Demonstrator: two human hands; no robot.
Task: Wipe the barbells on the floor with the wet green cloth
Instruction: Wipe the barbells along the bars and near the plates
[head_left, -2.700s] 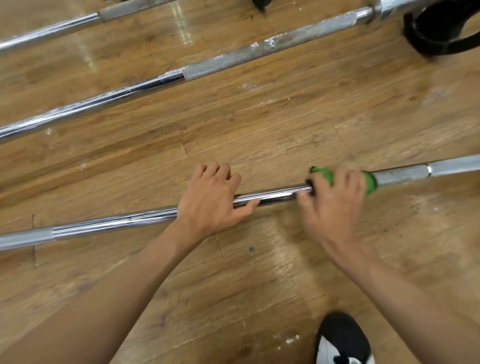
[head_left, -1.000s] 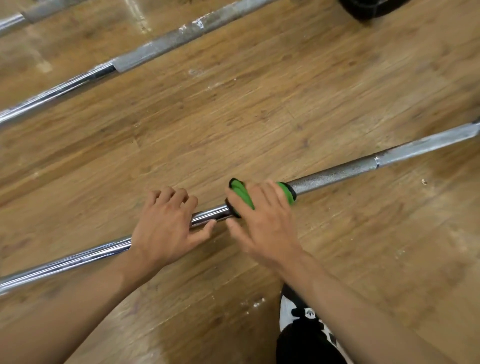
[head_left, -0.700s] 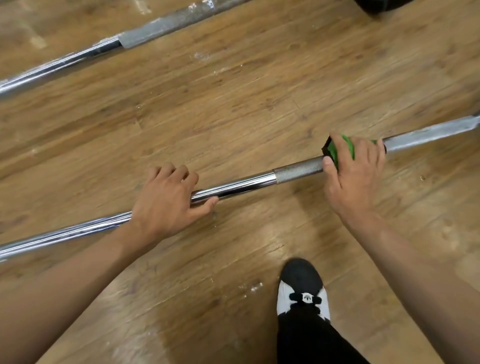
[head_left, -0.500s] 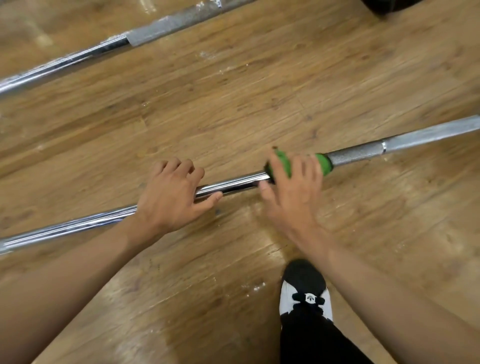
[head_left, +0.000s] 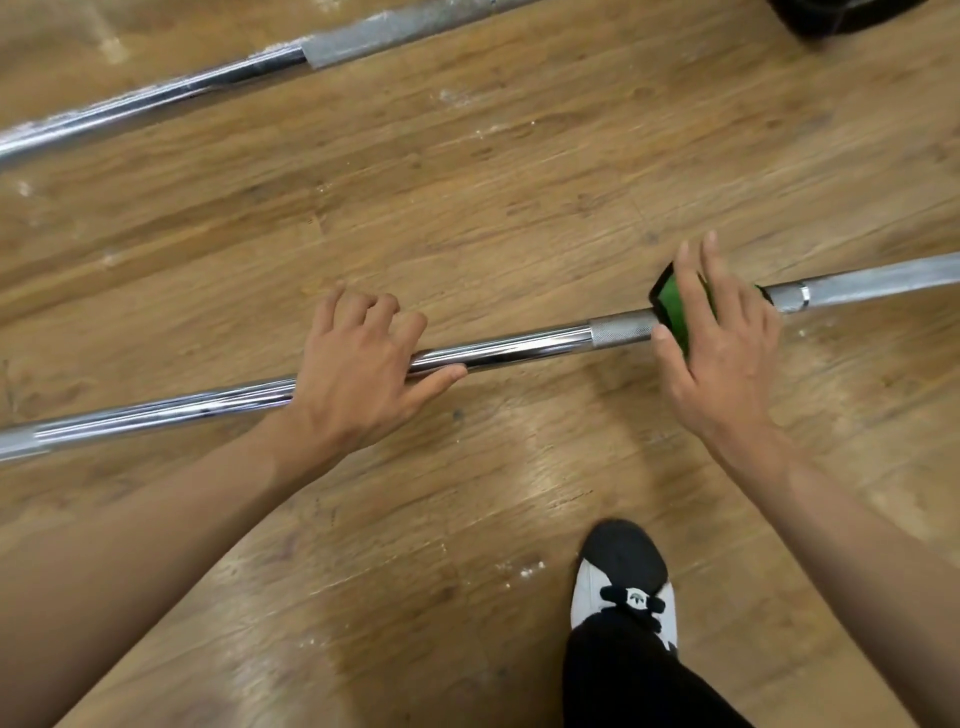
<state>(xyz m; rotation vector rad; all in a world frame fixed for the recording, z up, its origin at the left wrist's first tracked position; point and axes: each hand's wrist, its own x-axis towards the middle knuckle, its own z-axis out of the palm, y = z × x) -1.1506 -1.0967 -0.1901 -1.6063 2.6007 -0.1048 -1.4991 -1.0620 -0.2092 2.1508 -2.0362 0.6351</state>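
With curled fingers the left hand (head_left: 358, 374) is steadying the likely heavy, slick chrome steel barbell (head_left: 519, 349) on the wooden floor (head_left: 467, 182) while the right hand (head_left: 722, 358), fingers straight, is pressing the limp wet green cloth (head_left: 677, 312) round its knurling (head_left: 618, 330).

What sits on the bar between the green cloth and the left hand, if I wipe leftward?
Nothing visible. The cloth, under the right hand, sits on the bar; a short rough section and then bare shiny steel run to the left hand, which holds the bar and would be the first thing met.
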